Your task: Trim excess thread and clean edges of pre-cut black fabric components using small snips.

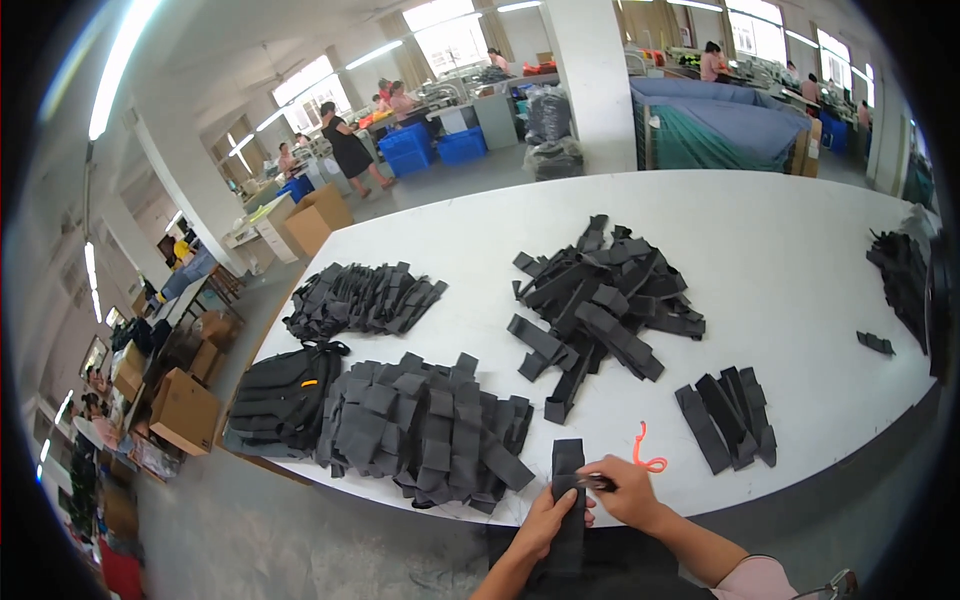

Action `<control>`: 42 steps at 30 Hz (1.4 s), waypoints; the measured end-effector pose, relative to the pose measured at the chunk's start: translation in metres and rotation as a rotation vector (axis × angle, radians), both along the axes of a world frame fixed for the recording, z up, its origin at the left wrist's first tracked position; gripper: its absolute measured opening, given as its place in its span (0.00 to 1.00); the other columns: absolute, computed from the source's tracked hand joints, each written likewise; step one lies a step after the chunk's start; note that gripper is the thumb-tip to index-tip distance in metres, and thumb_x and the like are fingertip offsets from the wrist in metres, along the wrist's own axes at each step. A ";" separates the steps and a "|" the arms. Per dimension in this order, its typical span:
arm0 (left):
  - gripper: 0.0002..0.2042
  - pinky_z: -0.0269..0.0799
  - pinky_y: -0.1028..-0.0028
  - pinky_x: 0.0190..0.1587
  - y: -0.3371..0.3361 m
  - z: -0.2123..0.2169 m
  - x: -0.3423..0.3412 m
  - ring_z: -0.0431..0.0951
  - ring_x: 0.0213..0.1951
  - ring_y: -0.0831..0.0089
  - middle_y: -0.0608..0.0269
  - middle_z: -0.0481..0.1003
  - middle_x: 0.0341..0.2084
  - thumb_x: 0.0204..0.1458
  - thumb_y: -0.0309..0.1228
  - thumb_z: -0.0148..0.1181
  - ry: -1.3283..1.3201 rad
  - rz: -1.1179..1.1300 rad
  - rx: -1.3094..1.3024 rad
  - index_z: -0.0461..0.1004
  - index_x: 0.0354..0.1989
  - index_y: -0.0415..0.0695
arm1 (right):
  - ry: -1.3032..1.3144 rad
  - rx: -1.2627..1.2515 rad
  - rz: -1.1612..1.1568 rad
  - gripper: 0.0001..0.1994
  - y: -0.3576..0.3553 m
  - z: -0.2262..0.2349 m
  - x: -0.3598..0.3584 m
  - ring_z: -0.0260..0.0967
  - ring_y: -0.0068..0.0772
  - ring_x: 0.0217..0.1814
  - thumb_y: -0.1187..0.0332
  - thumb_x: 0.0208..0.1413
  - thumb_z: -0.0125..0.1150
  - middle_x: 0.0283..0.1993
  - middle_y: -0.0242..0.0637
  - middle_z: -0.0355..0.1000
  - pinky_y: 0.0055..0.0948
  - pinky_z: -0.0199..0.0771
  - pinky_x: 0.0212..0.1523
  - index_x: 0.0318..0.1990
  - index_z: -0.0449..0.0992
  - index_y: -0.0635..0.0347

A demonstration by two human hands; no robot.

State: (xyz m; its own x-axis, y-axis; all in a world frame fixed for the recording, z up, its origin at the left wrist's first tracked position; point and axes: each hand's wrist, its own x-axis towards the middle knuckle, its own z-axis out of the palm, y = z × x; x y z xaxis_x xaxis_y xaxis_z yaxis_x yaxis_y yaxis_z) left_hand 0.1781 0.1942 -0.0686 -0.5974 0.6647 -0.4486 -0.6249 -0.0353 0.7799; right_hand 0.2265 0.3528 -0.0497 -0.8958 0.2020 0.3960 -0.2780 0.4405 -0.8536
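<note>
In a bright workshop, a wide white desk [800,225] with a curved-looking edge carries several heaps of dark fabric strips. At its near edge, the left hand [545,522] has its fingers closed around a dark grey, flat fabric strip [568,457], thumb on top, probably to keep it steady. The right hand [628,492] has its fingers closed around a small dark hand tool [601,482], its tip at the strip; how far the tool is opened, I cannot tell. The strip's lower part reaches past the edge, perhaps leaving the wrists free. A large overlapping grey strip heap [420,430] limits the left side; toward the right, white surface gives more room, beside a bright orange cord [648,463].
</note>
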 end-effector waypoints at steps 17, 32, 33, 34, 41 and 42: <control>0.11 0.75 0.73 0.33 0.010 0.027 -0.011 0.75 0.30 0.72 0.56 0.72 0.32 0.61 0.33 0.43 0.023 0.191 0.040 0.58 0.47 0.41 | 0.010 0.063 -0.191 0.13 0.009 0.006 0.005 0.66 0.27 0.23 0.76 0.42 0.65 0.31 0.34 0.66 0.21 0.65 0.22 0.38 0.72 0.58; 0.10 0.74 0.75 0.29 0.004 0.037 -0.003 0.74 0.27 0.74 0.57 0.73 0.30 0.61 0.33 0.43 0.082 0.169 0.026 0.60 0.45 0.40 | 0.109 0.436 -0.177 0.11 0.000 0.000 0.001 0.64 0.32 0.22 0.74 0.39 0.64 0.26 0.32 0.63 0.28 0.61 0.22 0.35 0.74 0.57; 0.10 0.74 0.76 0.30 0.004 0.037 -0.005 0.74 0.27 0.75 0.57 0.72 0.30 0.61 0.33 0.42 0.090 0.150 0.031 0.59 0.46 0.39 | 0.105 0.438 -0.179 0.11 0.001 -0.001 0.000 0.64 0.32 0.22 0.74 0.39 0.64 0.26 0.32 0.63 0.28 0.61 0.22 0.35 0.74 0.57; 0.10 0.74 0.76 0.30 0.004 0.036 -0.005 0.74 0.27 0.75 0.57 0.72 0.30 0.61 0.33 0.42 0.086 0.148 0.032 0.59 0.46 0.39 | 0.093 0.392 -0.178 0.12 0.001 -0.001 0.000 0.64 0.32 0.22 0.74 0.39 0.64 0.26 0.32 0.64 0.28 0.62 0.22 0.35 0.74 0.57; 0.11 0.74 0.76 0.29 0.003 0.036 -0.004 0.74 0.27 0.75 0.58 0.72 0.29 0.61 0.33 0.43 0.052 0.130 0.024 0.60 0.45 0.39 | 0.095 0.352 -0.194 0.11 -0.001 -0.002 0.003 0.64 0.32 0.22 0.73 0.40 0.65 0.26 0.32 0.64 0.27 0.61 0.21 0.35 0.74 0.57; 0.11 0.74 0.76 0.29 0.003 0.036 -0.004 0.74 0.26 0.75 0.58 0.72 0.29 0.61 0.33 0.43 0.051 0.127 0.023 0.60 0.45 0.39 | 0.095 0.353 -0.194 0.11 -0.001 -0.003 0.003 0.64 0.32 0.22 0.73 0.40 0.65 0.26 0.32 0.64 0.27 0.61 0.21 0.35 0.74 0.57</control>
